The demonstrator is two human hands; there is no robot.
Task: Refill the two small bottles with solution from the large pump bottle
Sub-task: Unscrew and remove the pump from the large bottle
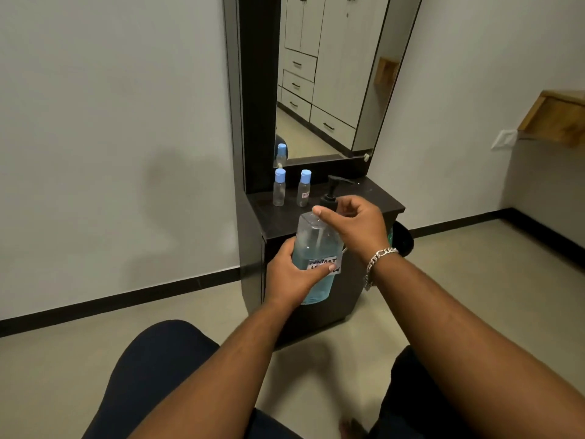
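A large clear pump bottle (311, 245), roughly half full of blue solution and bearing a handwritten label, is held in front of the dark dresser. My left hand (292, 274) grips its lower body, thumb across the label. My right hand (354, 223) curls around the bottle's neck just below the black pump head (332, 185). Two small clear bottles with blue caps stand upright on the dresser top near the mirror: one on the left (279, 187), one on the right (304, 188) with a small label. Both look empty.
The dark dresser top (373, 198) is narrow, with a tall mirror (329, 74) behind it. A wooden shelf (554, 118) and a wall switch (505, 139) are on the right wall. My knees are at the bottom of the view.
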